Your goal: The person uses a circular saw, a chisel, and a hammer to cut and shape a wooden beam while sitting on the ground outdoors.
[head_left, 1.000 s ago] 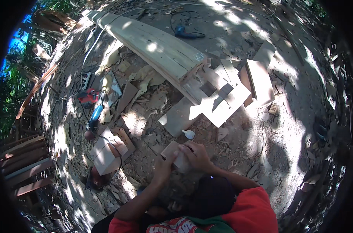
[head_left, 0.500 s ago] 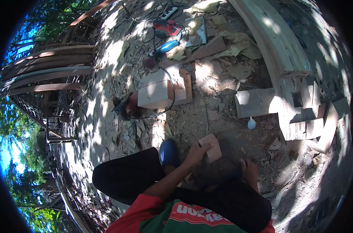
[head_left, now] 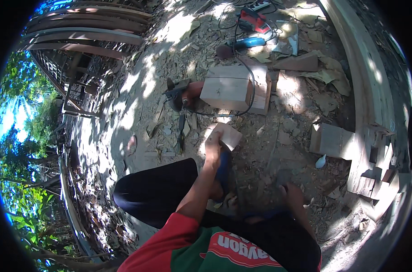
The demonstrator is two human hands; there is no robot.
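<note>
Wood piece: small pale wooden block (head_left: pixel 225 135) sat low over chip-strewn ground (head_left: pixel 283 140), ahead of the knee
Left hand: left hand (head_left: pixel 212 146) had fingers wrapped around the block's near edge
Right hand: right hand (head_left: pixel 293 194) rested in shade near the thigh; grip cannot be told
Surroundings: larger timber block (head_left: pixel 233 88) and an angle grinder (head_left: pixel 182 94) lay beyond

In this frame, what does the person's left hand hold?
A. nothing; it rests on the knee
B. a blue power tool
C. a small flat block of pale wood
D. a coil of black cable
C: the left hand grips a small pale wood block at its edge, held out over the chip-strewn ground; the blue power tool lies far off, untouched.
</note>
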